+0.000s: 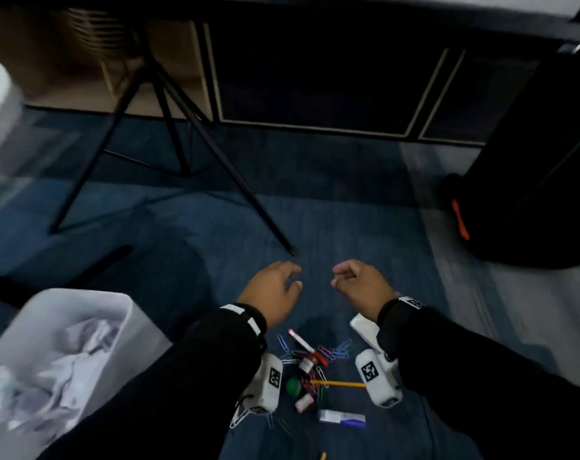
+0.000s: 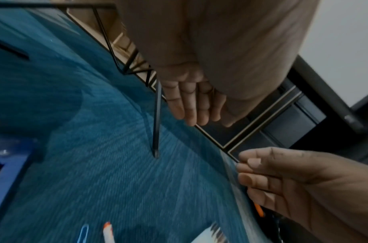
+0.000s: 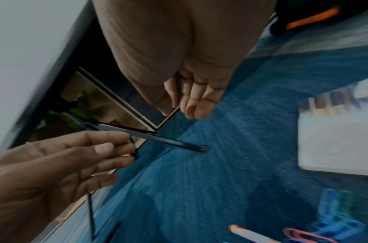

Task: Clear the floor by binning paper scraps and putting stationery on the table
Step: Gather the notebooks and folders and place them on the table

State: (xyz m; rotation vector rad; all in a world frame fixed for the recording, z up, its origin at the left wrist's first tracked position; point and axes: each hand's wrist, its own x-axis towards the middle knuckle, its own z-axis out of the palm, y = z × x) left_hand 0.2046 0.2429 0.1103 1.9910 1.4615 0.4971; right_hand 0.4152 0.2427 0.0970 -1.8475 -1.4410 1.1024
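Both hands hover over the blue carpet (image 1: pixel 331 220), side by side and a small gap apart. My left hand (image 1: pixel 297 277) and right hand (image 1: pixel 335 277) have loosely curled fingers and hold nothing. The wrist views show the same relaxed left fingers (image 2: pixel 191 111) and right fingers (image 3: pixel 197 106). Below my wrists lies a stationery pile: a white pen with a red tip (image 1: pixel 303 341), coloured paper clips (image 1: pixel 335 350), a yellow pencil (image 1: pixel 340 384), a green ball (image 1: pixel 293 386) and an eraser (image 1: pixel 304 402). A white bin (image 1: pixel 83 303) at lower left holds crumpled paper (image 1: pixel 83 353).
A black tripod leg (image 1: pixel 242 187) ends on the carpet just beyond my hands. A white pad (image 1: pixel 365 330) lies under my right wrist. A black bag with an orange strip (image 1: pixel 541 194) stands at the right. A dark cabinet (image 1: pixel 315 78) lines the back.
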